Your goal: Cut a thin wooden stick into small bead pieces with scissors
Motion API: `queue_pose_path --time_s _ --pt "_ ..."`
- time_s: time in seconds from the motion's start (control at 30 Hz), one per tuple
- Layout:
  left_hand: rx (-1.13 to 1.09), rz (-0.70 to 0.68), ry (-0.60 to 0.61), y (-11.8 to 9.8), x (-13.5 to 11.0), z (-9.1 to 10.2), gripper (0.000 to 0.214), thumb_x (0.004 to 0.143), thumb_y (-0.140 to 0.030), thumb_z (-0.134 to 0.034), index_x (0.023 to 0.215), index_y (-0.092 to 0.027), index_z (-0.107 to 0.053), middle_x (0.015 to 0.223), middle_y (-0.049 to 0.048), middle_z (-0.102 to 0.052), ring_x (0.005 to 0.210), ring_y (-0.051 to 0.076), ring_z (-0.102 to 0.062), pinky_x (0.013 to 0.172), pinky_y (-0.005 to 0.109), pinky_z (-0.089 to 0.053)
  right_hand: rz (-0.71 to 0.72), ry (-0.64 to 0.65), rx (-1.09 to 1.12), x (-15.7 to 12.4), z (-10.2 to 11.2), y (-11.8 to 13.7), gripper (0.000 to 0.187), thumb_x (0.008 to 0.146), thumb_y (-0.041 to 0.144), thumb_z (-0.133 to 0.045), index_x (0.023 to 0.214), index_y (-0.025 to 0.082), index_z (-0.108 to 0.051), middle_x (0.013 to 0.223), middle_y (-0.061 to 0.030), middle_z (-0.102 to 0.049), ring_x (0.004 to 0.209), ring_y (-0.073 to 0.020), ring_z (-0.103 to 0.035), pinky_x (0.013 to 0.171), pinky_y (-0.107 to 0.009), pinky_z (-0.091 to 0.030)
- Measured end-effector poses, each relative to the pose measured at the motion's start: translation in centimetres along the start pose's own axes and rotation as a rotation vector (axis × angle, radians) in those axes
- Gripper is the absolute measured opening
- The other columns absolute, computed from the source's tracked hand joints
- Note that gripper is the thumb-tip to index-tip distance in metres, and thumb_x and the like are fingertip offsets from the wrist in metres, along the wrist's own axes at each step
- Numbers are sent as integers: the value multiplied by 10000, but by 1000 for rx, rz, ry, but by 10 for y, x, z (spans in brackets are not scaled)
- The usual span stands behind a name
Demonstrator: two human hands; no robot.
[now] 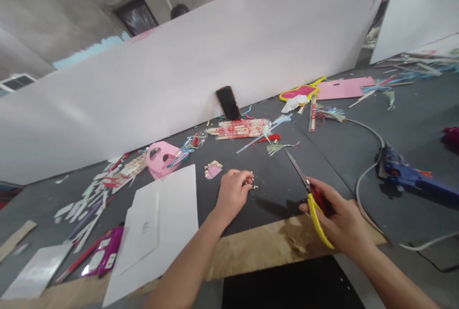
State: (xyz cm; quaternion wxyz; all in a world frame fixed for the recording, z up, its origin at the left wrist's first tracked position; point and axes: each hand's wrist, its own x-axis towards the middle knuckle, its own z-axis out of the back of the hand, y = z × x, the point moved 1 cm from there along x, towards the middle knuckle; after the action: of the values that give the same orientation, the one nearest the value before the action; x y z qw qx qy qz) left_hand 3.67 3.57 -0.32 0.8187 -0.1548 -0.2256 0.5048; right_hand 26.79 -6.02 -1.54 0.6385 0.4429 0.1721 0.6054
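Observation:
My right hand (346, 223) is wrapped round the handles of a pair of scissors (315, 220). One handle loop is yellow, part of the other shows red, and the blades point away to the upper left. My left hand (233, 192) rests low over the dark table with its fingers curled together; what they hold, if anything, is hidden. Small pale cut bits (255, 186) lie by its fingertips. Just beyond that hand sits a small pink piece (214, 171) edged with similar bits.
White sheets (175, 204) and a pink cutout (163, 158) lie on the left. Packaged sticks (240, 128) are at the back, below a leaning phone (228, 103). A blue glue gun (412, 175) with a looping cord lies right. A white partition (179, 74) stands behind.

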Motion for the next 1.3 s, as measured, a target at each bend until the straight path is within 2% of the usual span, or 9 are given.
queue_pose_path --time_s 0.2,0.37,0.5,0.73,0.9,1.07,1.2,1.3 --pt "94 -39 2 19 4 13 175 845 -122 -549 892 -220 -685 911 33 -690 924 207 -583 890 386 -419 -8 0 29 2 0 1 483 757 496 -614 1114 171 -617 620 33 -590 494 -109 -538 464 -183 -447" --pt "154 -70 19 18 2 2 154 870 -250 -569 931 -277 -707 1099 47 -629 1131 244 -494 991 455 -320 -7 42 42 1 -2 -1 483 763 488 -616 1133 178 -612 731 -3 -648 577 -124 -590 520 -193 -475" --pt "211 -63 42 12 6 -7 142 870 -317 -575 934 -282 -697 1122 41 -622 1157 243 -466 980 448 -304 -28 55 24 1 -2 -1 481 760 491 -614 1139 195 -611 735 0 -652 591 -133 -597 536 -206 -482" --pt "235 -38 36 21 12 -1 169 891 -212 -525 889 -259 -687 1092 37 -638 1154 237 -462 1000 457 -267 -27 70 13 1 -2 0 483 764 493 -609 1142 193 -606 737 0 -652 603 -132 -601 538 -202 -480" --pt "230 -75 62 16 11 -4 149 878 -271 -564 969 -299 -679 1118 14 -638 1174 239 -461 984 449 -283 -20 74 31 2 -2 0 491 767 494 -606 1144 178 -609 711 5 -636 576 -123 -582 528 -192 -475" --pt "229 -49 -8 11 16 -1 182 887 -199 -525 909 -279 -687 1087 27 -651 1168 243 -470 987 458 -279 -28 74 -10 1 -2 1 480 759 489 -613 1142 200 -614 660 27 -612 521 -118 -560 497 -201 -469" --pt "209 -49 -31 10 7 9 148 862 -203 -553 903 -275 -676 1065 27 -657 1154 248 -479 1017 467 -251 -29 70 15 1 -2 0 476 762 480 -610 1147 199 -607 696 12 -634 560 -127 -586 520 -208 -480" --pt "202 -60 24 6 -3 8 116 824 -236 -621 919 -283 -668 1100 21 -651 1177 263 -458 1006 480 -241 -26 74 30 1 -2 -1 484 767 473 -610 1158 188 -602 749 -11 -659 609 -135 -605 550 -210 -487"
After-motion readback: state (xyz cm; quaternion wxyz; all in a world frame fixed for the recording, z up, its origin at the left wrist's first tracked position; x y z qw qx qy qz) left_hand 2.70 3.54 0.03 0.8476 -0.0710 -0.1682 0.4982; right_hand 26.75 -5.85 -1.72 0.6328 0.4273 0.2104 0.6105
